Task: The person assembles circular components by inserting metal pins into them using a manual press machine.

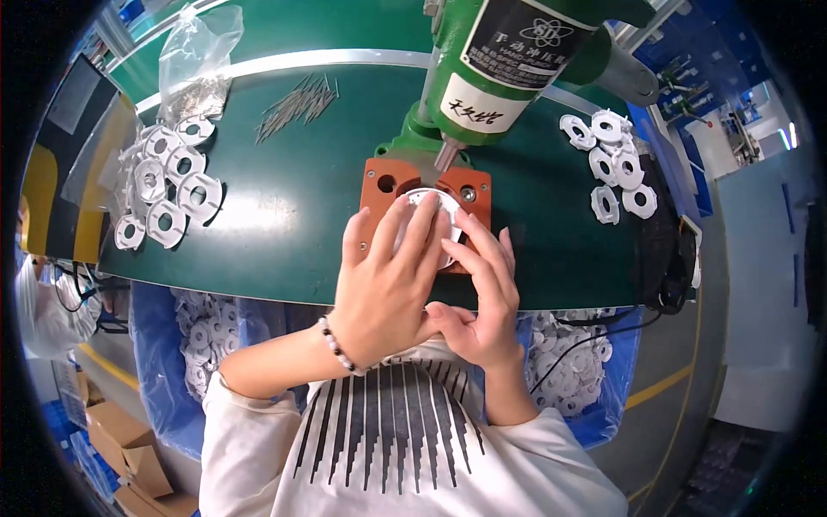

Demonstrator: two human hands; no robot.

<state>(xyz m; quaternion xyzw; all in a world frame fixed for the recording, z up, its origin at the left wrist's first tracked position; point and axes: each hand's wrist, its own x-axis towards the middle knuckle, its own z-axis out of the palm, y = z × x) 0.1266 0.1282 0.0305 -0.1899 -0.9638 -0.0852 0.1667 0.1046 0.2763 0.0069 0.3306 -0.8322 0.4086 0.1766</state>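
Observation:
A white round plastic part (433, 205) lies on an orange fixture plate (379, 183) under the ram of a green hand press (482, 77). My left hand (388, 276) lies flat over the part, fingers spread on its top. Beside it my right hand (482, 293) touches the part's right edge with its fingertips. Most of the part is hidden under my fingers. Both hands rest on the part rather than gripping it.
A heap of white ring parts (164, 185) lies at the left of the green table (284, 215), a smaller heap (612, 164) at the right. Thin metal pins (297, 105) and a clear bag (194, 65) lie at the back. Blue bins of white parts (202, 336) stand below the table edge.

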